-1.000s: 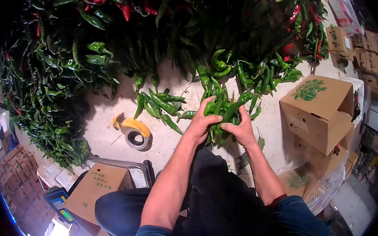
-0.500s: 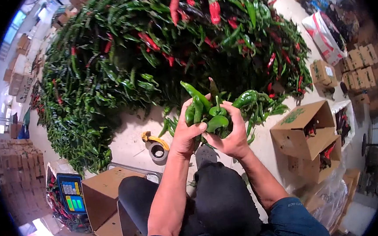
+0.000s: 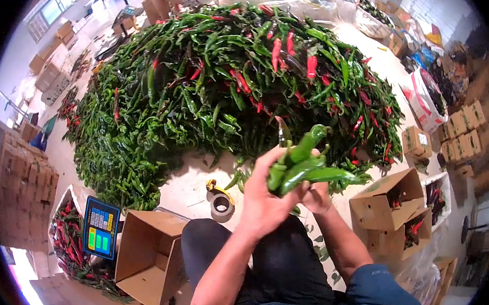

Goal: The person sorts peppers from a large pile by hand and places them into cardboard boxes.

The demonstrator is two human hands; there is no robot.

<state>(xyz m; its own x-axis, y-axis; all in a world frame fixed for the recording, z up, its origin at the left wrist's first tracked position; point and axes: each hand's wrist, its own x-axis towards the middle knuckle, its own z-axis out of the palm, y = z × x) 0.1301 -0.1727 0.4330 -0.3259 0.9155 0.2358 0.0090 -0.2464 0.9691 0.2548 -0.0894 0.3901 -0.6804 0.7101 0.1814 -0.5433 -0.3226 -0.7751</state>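
A bunch of several glossy green chili peppers is held in front of my knees, above the floor. My left hand wraps around the bunch from the left, and one darker pepper with a reddish tip sticks up past its fingers. My right hand is closed against the lower right of the bunch; the peppers and left hand partly hide its fingers. Just beyond both hands rises a large pile of mostly green chili peppers with red ones mixed in.
A yellow-handled tape dispenser lies on the floor to the left. Nearer me are an open cardboard box and a scale display, beside a container of red peppers. At right, open cartons hold peppers; a white-red sack stands behind.
My view has tilted up, showing more of the room. The peppers have turned from upright to pointing rightward; my right hand has shifted lower, beneath their right side.
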